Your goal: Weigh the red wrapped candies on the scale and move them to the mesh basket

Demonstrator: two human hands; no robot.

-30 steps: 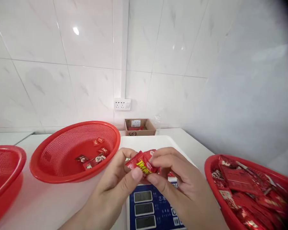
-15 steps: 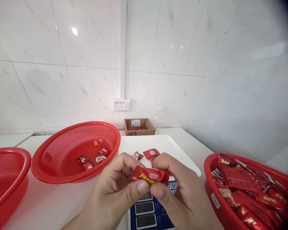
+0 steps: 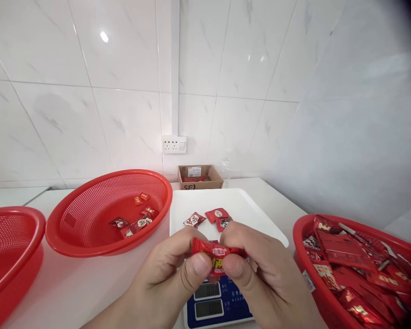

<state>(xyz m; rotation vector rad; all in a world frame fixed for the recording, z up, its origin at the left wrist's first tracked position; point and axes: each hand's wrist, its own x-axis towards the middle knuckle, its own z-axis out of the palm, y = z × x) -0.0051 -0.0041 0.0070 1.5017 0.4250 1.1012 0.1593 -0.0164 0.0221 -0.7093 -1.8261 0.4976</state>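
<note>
Between both hands is a small red wrapped candy with yellow and white print. My left hand pinches its left end between thumb and fingers. On the other end, my right hand grips it the same way. Both hands are above the front of a digital scale, partly covering its blue panel and displays. Behind them, on the scale's white platform, lie several red candy packets, one of them partly behind my right fingers.
A red plastic basket holding several packets stands left of the scale, with another red basket at the far left. On the right, a red basket is heaped with red packets. An open cardboard box sits by the tiled wall.
The candy has been turned so its yellow print faces me more, and both hands still grip it. The view has tilted slightly, and more of the packets on the platform shows.
</note>
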